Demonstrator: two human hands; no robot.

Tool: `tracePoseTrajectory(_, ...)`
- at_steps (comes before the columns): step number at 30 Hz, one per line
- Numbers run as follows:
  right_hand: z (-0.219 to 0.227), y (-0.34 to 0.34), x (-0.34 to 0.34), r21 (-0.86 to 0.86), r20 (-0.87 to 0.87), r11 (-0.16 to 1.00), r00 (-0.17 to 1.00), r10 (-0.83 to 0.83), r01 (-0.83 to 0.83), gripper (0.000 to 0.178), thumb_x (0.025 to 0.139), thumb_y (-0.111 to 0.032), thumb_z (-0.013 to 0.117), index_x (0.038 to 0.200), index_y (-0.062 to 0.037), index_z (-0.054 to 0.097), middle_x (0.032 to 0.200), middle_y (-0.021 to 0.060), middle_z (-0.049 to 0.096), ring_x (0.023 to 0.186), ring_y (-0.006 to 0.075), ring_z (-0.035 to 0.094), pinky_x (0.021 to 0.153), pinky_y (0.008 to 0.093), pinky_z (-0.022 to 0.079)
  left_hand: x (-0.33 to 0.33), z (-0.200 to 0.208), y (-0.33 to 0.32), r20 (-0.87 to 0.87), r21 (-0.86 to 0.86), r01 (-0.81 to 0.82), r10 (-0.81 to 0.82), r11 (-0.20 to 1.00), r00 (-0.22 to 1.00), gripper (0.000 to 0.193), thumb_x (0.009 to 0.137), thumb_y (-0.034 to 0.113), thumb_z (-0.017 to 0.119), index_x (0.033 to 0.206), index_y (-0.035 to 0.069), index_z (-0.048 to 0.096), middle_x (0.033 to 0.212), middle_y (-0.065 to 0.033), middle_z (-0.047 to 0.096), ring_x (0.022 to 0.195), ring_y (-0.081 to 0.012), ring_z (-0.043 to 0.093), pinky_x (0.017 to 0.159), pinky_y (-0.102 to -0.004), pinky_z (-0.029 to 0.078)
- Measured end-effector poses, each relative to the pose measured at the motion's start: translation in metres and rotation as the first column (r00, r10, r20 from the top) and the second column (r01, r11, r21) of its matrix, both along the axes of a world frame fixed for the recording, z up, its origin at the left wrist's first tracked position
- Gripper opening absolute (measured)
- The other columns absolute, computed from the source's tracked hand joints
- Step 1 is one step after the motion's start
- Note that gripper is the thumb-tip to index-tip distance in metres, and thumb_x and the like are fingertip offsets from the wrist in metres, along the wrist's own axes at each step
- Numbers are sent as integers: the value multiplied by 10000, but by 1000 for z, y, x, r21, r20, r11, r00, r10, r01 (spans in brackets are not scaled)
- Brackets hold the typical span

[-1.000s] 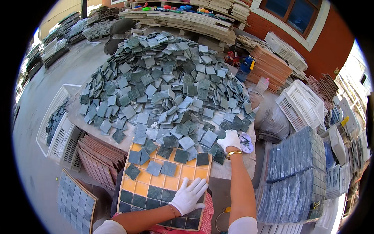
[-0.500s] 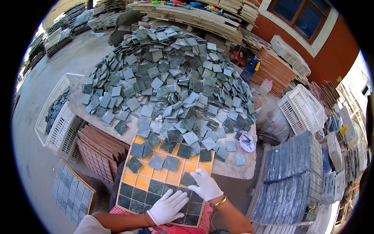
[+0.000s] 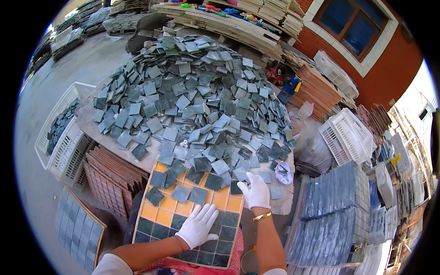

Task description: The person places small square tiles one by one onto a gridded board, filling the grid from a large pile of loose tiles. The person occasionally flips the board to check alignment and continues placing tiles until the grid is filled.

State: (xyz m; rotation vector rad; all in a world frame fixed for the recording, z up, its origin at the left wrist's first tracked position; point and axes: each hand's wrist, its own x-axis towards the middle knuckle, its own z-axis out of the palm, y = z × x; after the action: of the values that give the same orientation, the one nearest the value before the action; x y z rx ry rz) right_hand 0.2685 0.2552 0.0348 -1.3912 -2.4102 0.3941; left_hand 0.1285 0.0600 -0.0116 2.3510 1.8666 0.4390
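My left hand (image 3: 198, 226), in a white glove, lies flat with fingers spread on dark green stone tiles (image 3: 224, 234) set in the near rows of a gridded orange board (image 3: 149, 211). My right hand (image 3: 256, 192), also gloved, is at the board's right edge. Its thumb and forefinger are apart beside a loose dark tile (image 3: 235, 187), with nothing visible between them; whether the thumb touches the tile I cannot tell. Several loose tiles (image 3: 198, 195) lie askew over the board's far squares. The board rests near my lap on red checked cloth (image 3: 236, 256).
Beyond the board, a big heap of square tiles (image 3: 192, 91) covers the table (image 3: 87, 114). A small lilac bowl (image 3: 284, 173) sits at its right edge. White crates (image 3: 68, 151) and brown grid boards (image 3: 107, 178) stand left; wrapped tile stacks (image 3: 332, 197) stand right.
My right hand has let go of a tile over the board and moved up and right to its edge. My left hand has slid slightly farther up over the laid tiles. The view has shifted slightly.
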Motion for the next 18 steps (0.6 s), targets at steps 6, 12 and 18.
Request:
tracePoseTrajectory(6,-26,40,-21,57,117,997,992,45,-52,389,850,-367,621,1081,-56,594,1023,202,609,914,365,612,772,451,497,-6,5,3,56,59,-11,8,998,998,659,786,420,648,1271,8,477,1328,-144,471,1263,-284,408,1044,-450,285)
tracePoseTrajectory(12,-32,39,20,4,-256,993,960,-113,118,243,903,-160,541,1109,-57,619,920,161,651,740,302,640,654,388,514,-6,5,18,174,121,-115,92,986,980,457,730,264,710,1161,171,591,1268,-61,497,1234,-228,415,955,-393,334)
tracePoseTrajectory(18,-11,-34,22,-453,-493,882,860,-127,-130,276,878,-69,547,1145,-52,612,990,70,632,711,93,587,537,234,506,-40,9,14,363,193,-7,-65,981,930,415,728,180,702,1128,114,615,1339,-91,479,1188,-271,476,962,-407,395)
